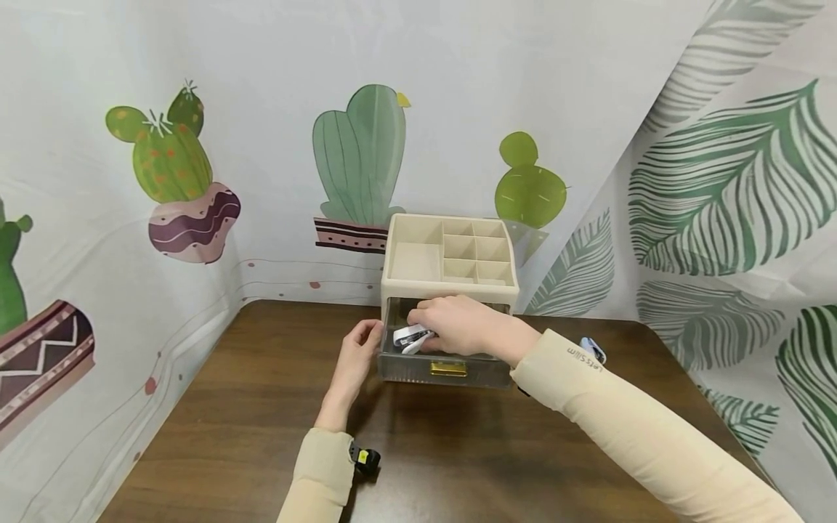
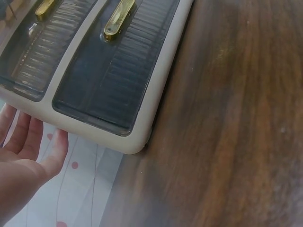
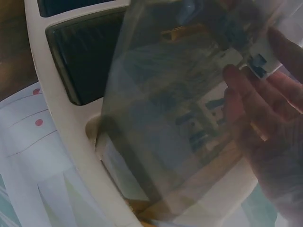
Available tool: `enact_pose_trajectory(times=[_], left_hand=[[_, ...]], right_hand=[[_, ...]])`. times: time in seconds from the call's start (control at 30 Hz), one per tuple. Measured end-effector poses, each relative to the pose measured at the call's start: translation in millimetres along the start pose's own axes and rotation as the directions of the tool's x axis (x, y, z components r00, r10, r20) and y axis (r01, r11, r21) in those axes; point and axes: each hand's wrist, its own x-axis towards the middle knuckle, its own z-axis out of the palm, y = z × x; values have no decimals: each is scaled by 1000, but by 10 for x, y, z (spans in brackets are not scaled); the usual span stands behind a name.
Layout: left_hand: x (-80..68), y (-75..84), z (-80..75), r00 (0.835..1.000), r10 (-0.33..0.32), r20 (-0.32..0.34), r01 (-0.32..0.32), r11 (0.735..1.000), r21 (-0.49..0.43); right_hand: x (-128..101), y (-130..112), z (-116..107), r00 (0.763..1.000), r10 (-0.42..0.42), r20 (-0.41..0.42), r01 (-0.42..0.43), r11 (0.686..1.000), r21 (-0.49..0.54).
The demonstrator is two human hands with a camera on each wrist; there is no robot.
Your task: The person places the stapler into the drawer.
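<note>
A small white stapler (image 1: 410, 337) was held in the curled fingers of the right hand (image 1: 458, 325) inside the pulled-out drawer (image 1: 445, 369) of the cream organiser (image 1: 450, 256). The organiser's side was steadied on the desk (image 1: 261, 407) by the left hand (image 1: 356, 357), fingers straight and together.

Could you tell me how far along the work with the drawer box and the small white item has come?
Done: the top drawer of the organizer stands pulled out. In hand: the right hand holds a small white item inside the drawer, while the left hand rests against the box's side. Left: letting go of the item and pushing the drawer shut, probably.
</note>
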Motion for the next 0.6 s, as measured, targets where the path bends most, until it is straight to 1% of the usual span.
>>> enact_pose_trajectory(times=[0.13, 0.37, 0.5, 0.6], left_hand=[[-3, 38, 3, 1000, -18, 20, 18, 1000, -14], [-113, 313, 23, 999, -9, 40, 8, 1000, 11], [-123, 325, 18, 999, -14, 38, 14, 1000, 6], [-125, 327, 12, 999, -14, 38, 14, 1000, 9]], right_hand=[[13, -6, 21, 1000, -3, 9, 3, 1000, 4], [25, -4, 43, 999, 11, 30, -12, 999, 32], [7, 5, -8, 999, 10, 53, -14, 997, 77], [-25, 16, -75, 997, 19, 74, -29, 990, 140]])
